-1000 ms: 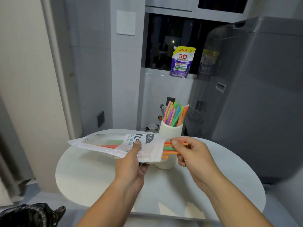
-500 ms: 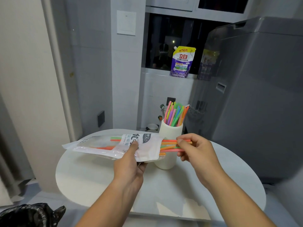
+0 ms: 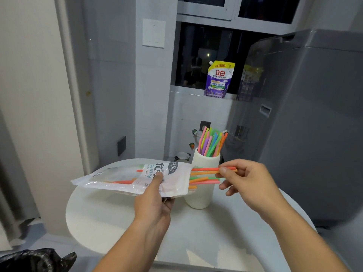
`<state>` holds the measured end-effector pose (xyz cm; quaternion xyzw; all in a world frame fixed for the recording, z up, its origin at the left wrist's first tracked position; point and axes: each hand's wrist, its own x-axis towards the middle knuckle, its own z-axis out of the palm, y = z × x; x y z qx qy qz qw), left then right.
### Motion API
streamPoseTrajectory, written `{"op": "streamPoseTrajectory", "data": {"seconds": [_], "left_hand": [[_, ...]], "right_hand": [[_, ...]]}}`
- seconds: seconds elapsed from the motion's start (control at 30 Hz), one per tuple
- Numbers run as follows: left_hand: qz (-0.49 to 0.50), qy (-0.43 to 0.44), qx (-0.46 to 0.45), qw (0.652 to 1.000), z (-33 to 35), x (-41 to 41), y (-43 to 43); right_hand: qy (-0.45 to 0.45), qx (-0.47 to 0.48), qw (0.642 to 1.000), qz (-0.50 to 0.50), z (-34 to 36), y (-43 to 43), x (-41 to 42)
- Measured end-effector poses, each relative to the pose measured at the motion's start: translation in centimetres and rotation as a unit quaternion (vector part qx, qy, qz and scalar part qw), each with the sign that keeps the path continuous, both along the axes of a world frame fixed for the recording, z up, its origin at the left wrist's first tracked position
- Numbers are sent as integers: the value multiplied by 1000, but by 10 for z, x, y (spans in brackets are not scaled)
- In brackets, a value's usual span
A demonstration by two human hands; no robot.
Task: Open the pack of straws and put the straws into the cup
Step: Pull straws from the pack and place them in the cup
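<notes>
Straws (image 3: 204, 174) in red, orange, green and pink poke out of the open mouth of the pack (image 3: 121, 179). The pack is held level in the air just in front of the cup (image 3: 202, 199), its mouth turned toward the cup's right side and its sealed end reaching well to the cup's left. The left hand (image 3: 155, 201), on the near side of the cup, grips the pack with the thumb pressed on the printed label and the fingers curled underneath. That grip seems meant to steady the floppy bag and keep it flat, so the loose straws inside neither slide back nor spill. The right hand (image 3: 245, 183), to the right of the cup, pinches the two topmost straws, one red and one orange, between thumb and forefinger near their outer tips; its other fingers curl loosely below and hold nothing that can be seen. The pinched pair crosses in front of the cup's upper wall, while the lower straws lie free at the bag's mouth. Inside the cup a bunch of standing straws (image 3: 211, 142) already leans out above the rim, so the task looks well along, with only a few left in the pack. The step in hand is probably drawing this pair clear, then tipping it upright over the cup. The cup stands on a white round table (image 3: 216, 232); behind it on the sill sits a purple pouch (image 3: 219, 79), and to its right stands a grey appliance (image 3: 314, 124).
</notes>
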<state>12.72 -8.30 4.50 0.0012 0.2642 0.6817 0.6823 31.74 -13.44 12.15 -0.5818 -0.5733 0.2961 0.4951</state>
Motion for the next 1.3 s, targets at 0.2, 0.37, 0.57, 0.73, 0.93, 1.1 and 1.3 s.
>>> {"op": "streamPoseTrajectory", "data": {"seconds": [0.2, 0.37, 0.57, 0.73, 0.93, 1.1, 1.3], "left_hand": [[0, -20, 0, 1000, 1, -11, 5], [7, -26, -5, 1000, 2, -15, 6], [13, -36, -9, 999, 5, -15, 6], [27, -53, -14, 998, 2, -19, 7], [19, -60, -21, 998, 2, -14, 4], [7, -67, -20, 998, 3, -8, 2], [6, -88, -18, 996, 4, -7, 2]], "right_hand": [[-69, 59, 996, 18, 29, -4, 16], [-97, 83, 991, 25, 68, -5, 42], [-188, 64, 980, 31, 114, -1, 75], [-232, 75, 970, 12, 142, -3, 95], [-279, 103, 954, -30, 163, -8, 102], [-351, 118, 928, -46, 183, -8, 92], [-432, 108, 893, -63, 196, -1, 72]]}}
